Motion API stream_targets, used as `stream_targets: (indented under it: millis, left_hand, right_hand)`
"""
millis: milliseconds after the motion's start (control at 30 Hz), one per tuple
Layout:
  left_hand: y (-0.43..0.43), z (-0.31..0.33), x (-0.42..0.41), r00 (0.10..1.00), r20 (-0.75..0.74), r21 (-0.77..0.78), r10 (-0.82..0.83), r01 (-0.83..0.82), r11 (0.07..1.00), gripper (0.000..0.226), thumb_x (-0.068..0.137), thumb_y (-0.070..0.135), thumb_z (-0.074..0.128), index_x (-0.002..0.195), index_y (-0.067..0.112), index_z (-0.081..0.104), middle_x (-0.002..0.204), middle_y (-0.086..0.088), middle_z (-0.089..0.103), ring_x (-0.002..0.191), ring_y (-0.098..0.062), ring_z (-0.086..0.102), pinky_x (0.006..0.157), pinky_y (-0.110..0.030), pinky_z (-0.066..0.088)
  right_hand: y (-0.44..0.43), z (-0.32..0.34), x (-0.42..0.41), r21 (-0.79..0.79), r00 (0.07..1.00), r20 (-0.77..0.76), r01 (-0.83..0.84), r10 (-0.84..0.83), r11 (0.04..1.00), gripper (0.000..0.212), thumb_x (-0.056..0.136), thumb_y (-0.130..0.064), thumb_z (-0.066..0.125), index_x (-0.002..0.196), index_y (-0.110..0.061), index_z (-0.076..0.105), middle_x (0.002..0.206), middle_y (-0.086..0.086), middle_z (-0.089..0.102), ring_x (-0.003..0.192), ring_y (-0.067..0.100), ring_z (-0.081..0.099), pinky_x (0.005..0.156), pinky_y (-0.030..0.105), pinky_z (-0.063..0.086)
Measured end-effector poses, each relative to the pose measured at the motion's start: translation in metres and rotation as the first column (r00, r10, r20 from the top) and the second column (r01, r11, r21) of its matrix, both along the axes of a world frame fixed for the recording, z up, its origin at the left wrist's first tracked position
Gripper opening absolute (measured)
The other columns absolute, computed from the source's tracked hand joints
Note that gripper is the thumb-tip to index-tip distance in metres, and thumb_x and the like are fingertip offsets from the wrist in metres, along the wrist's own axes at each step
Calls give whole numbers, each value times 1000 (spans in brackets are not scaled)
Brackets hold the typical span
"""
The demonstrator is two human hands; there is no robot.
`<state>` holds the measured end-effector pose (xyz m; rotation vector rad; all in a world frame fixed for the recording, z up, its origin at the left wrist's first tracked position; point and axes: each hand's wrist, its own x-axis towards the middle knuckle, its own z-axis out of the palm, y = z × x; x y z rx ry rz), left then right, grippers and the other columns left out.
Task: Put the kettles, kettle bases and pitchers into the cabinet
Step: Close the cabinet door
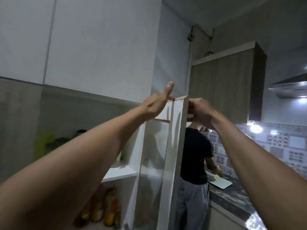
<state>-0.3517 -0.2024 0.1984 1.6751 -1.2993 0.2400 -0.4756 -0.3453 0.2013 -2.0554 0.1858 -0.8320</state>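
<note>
Hands (pixel 156 105) (pixel 199 112) grip cabinet door (pixel 174 146) beside dark countertop (pixel 232 200).

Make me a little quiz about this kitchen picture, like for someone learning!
1. True or false: the right hand grips the edge of the glass door.
2. Which fits the left hand? A) holding a kettle B) at the door's top, one of its fingers pointing up C) resting on the counter
3. Fill in: the other person wears a ____ shirt.

Key: 1 true; 2 B; 3 black
</note>
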Motion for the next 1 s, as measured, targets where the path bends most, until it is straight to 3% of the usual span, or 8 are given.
stream_targets:
  millis: [233, 367, 500, 600, 667, 733, 867, 1000]
  left_hand:
    - [103, -10, 30, 981, -8, -115, 192, -192, 975, 87, 83, 82, 30, 113, 14, 75, 120, -6, 70, 116, -20, 62, 103, -37, 44]
    - [143, -14, 58, 939, 33, -155, 342, -334, 930, 45, 96, 52, 51, 101, 14, 74, 102, -2, 74, 97, -20, 67, 84, -32, 52]
    - [173, -16, 104, 752, 87, -194, 653, -631, 751, 16, 97, 30, 54, 95, 14, 55, 85, -3, 60, 88, -28, 59, 69, -31, 36]
    - [190, -25, 142, 632, 157, -177, 759, -738, 651, 49, 96, 30, 56, 140, 15, 40, 133, -17, 56, 124, -35, 52, 98, -43, 44]
    - [196, -33, 166, 501, 273, -104, 821, -833, 543, 74, 99, 36, 50, 157, 23, 6, 163, -20, 11, 150, -36, 16, 118, -57, 21]
    - [195, -40, 191, 342, 382, -78, 858, -914, 399, 78, 102, 40, 40, 156, 25, -15, 161, -17, -24, 150, -36, -15, 116, -63, 0]
    - [186, -59, 245, 74, 490, -120, 869, -981, 151, 69, 106, 20, 30, 155, 20, -19, 151, -18, -42, 139, -39, -39, 110, -71, -14]
    - [162, -78, 294, 75, 498, -63, 864, -990, 123, 70, 99, 4, 22, 152, 10, -22, 149, -16, -40, 138, -36, -38, 115, -66, -13]
  right_hand:
    - [81, -13, 105, -192, 997, 5, -81, 83, 978, 51, 105, -44, 35, 149, -20, 47, 154, 1, 46, 143, 21, 41, 112, 42, 35]
    - [117, -19, 163, -328, 993, -16, -115, 116, 938, 63, 103, -44, 36, 160, -19, 20, 166, 1, 22, 153, 19, 21, 125, 35, 13]
    - [146, -25, 217, -393, 994, -55, -108, 94, 913, 66, 104, -41, 38, 160, -28, 7, 165, 8, 26, 150, 28, 29, 122, 38, 23]
    - [158, -32, 256, -465, 990, -98, -132, 98, 875, 70, 103, -45, 38, 159, -37, -4, 168, 11, 15, 149, 33, 30, 122, 45, 24]
    - [160, -39, 283, -490, 989, -114, -143, 99, 860, 72, 102, -48, 38, 156, -42, -10, 169, 13, 3, 152, 35, 20, 123, 53, 20]
    - [156, -42, 309, -515, 988, -133, -133, 74, 847, 74, 102, -48, 39, 154, -45, -13, 168, 12, -8, 155, 35, 2, 122, 60, 13]
    - [141, -50, 349, -581, 982, -191, -118, 6, 805, 77, 102, -46, 41, 155, -44, -14, 167, 11, -16, 154, 33, -12, 121, 64, 8]
    - [110, -54, 387, -612, 971, -232, -100, -57, 784, 80, 102, -43, 45, 156, -41, -13, 166, 11, -18, 153, 34, -14, 119, 66, 1]
